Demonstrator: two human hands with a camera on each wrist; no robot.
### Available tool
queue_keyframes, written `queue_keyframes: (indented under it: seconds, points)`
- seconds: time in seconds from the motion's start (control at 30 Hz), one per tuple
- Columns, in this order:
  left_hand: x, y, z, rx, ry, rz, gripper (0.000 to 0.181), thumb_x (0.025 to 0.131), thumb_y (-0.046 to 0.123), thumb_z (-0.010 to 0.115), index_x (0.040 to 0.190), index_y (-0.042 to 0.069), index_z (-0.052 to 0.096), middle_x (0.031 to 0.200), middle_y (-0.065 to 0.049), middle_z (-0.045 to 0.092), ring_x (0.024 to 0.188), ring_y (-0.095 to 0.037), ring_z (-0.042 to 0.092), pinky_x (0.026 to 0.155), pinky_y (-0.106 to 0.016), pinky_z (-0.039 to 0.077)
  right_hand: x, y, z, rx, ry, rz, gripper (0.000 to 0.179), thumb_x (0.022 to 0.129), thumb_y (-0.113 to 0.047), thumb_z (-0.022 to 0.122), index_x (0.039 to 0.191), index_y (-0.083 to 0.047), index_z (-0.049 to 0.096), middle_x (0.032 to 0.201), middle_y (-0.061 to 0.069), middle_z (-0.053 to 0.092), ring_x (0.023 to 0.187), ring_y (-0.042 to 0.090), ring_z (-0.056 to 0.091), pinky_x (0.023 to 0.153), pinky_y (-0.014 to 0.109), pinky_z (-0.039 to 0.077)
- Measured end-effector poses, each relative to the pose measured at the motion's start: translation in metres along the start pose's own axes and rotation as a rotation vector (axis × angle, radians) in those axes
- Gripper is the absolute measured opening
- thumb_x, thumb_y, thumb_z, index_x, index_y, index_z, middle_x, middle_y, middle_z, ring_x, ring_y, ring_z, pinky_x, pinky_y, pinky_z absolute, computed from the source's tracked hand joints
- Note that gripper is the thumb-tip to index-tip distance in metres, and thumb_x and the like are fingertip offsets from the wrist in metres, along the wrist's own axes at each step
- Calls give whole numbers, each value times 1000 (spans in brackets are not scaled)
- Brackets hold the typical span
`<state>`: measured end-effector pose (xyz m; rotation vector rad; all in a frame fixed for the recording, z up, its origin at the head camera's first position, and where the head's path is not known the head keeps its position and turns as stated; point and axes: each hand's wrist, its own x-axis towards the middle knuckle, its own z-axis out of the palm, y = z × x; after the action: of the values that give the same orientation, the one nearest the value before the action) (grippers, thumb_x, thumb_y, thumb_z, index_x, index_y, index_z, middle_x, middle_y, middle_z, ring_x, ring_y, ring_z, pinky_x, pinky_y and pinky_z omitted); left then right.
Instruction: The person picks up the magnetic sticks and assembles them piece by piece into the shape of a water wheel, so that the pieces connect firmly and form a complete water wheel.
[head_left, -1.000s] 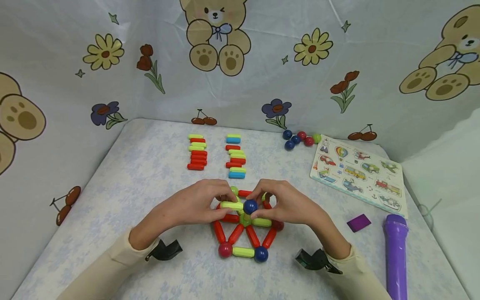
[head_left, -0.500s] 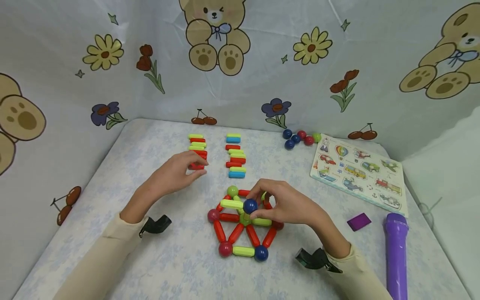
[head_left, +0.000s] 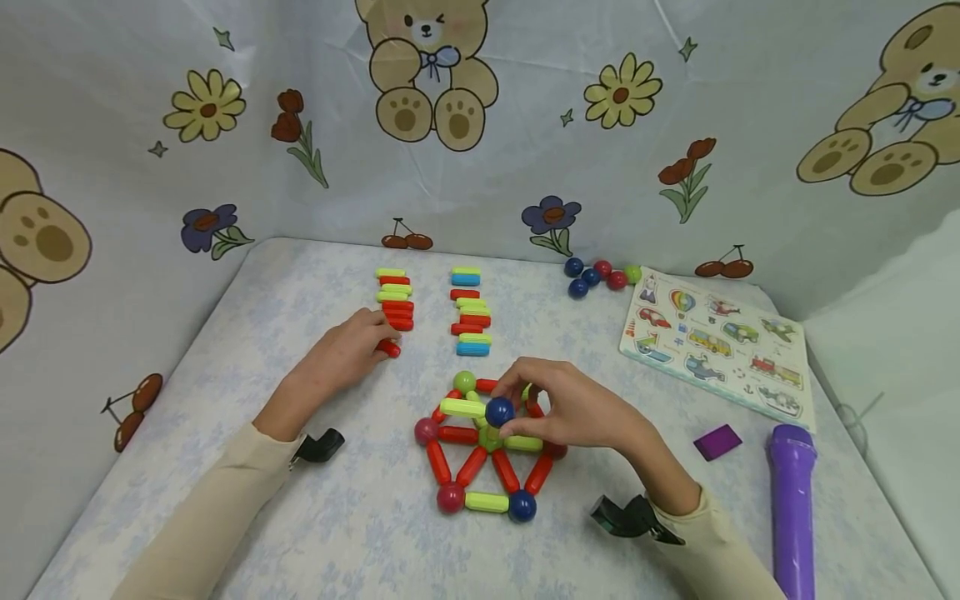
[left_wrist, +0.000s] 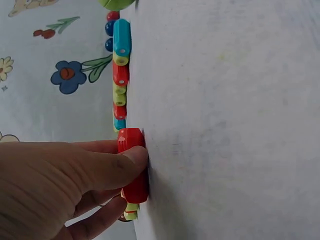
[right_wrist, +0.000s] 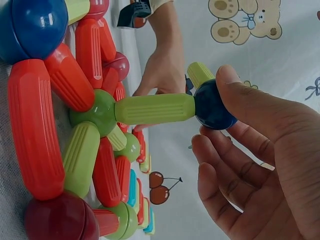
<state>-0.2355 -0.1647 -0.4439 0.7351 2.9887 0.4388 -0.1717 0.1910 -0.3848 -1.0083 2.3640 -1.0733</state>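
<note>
My left hand point(head_left: 341, 354) pinches a red magnetic rod point(left_wrist: 135, 190) between thumb and fingers, low at the table, at the near end of the left row of rods point(head_left: 395, 297). Over the flat ball-and-rod frame point(head_left: 457, 435), my right hand point(head_left: 573, 404) holds a blue ball point(right_wrist: 212, 106) by thumb and fingertips. That ball sits on an upright yellow-green rod point(right_wrist: 155, 108) rising from the frame's green centre ball point(right_wrist: 97, 112). Another yellow-green rod point(head_left: 462, 408) juts leftward from the blue ball, its outer end free. Red, blue and green balls join the frame's red and yellow-green rods.
A second row of rods point(head_left: 472, 321) lies right of the first. Several loose balls point(head_left: 590, 277) sit at the back beside a picture board point(head_left: 716, 346). A purple tile point(head_left: 717, 443) and a purple microphone-shaped tube point(head_left: 792, 508) lie at right.
My left hand has let go of the yellow-green rod at the blue ball, moved back left to the rods and gripped a red one, shifting it slightly nearer. My right hand stays put.
</note>
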Motion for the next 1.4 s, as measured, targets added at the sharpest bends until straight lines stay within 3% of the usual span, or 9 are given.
queue_keyframes:
  seconds: [0.1, 0.17, 0.27, 0.43, 0.57, 0.87, 1.4]
  points:
    - [-2, 0, -3, 11, -33, -4, 23, 92, 6, 85, 115, 6, 81, 116, -10, 68, 115, -29, 60, 94, -45, 58, 0, -1, 0, 1, 0, 5, 40, 93, -30, 88, 126, -19, 70, 107, -8, 69, 95, 31, 68, 80, 44, 60]
    - [-2, 1, -6, -36, -73, -11, 19, 93, 8, 85, 112, 9, 80, 114, -7, 69, 112, -27, 61, 94, -45, 58, 0, -1, 0, -1, 2, 8, 41, 92, -29, 89, 126, -19, 69, 108, -8, 69, 97, 31, 68, 81, 45, 61]
    - [-2, 6, -14, -190, -132, 17, 18, 95, 9, 83, 112, 11, 77, 110, -2, 71, 106, -23, 65, 93, -43, 59, 0, -2, 0, -3, 3, 10, 41, 92, -29, 89, 126, -18, 70, 110, -8, 70, 97, 31, 68, 82, 46, 61]
    - [-8, 24, -31, -497, -244, 149, 18, 96, 10, 82, 111, 14, 73, 103, 5, 73, 99, -15, 72, 92, -40, 63, 0, -2, 0, -2, 1, 8, 40, 92, -30, 89, 126, -19, 70, 109, -8, 70, 97, 31, 68, 82, 47, 61]
    - [-14, 36, -35, -624, -345, 237, 17, 96, 12, 83, 108, 17, 74, 103, 7, 73, 97, -11, 74, 94, -40, 63, 0, -2, -1, -2, 0, 10, 40, 93, -30, 88, 127, -19, 70, 108, -9, 70, 97, 31, 68, 83, 48, 60]
    - [-16, 46, -28, -697, -479, 290, 16, 95, 12, 84, 107, 17, 75, 104, 7, 75, 98, -11, 74, 94, -38, 62, 0, -1, -1, -8, -2, 8, 42, 93, -31, 88, 128, -18, 69, 108, -9, 70, 99, 31, 67, 82, 47, 60]
    - [-17, 41, -19, -744, -522, 262, 16, 96, 13, 83, 109, 16, 75, 107, 4, 75, 98, -14, 75, 93, -30, 62, 0, 0, -1, 12, -4, 1, 42, 92, -30, 88, 128, -18, 69, 111, -9, 71, 101, 31, 67, 86, 47, 60]
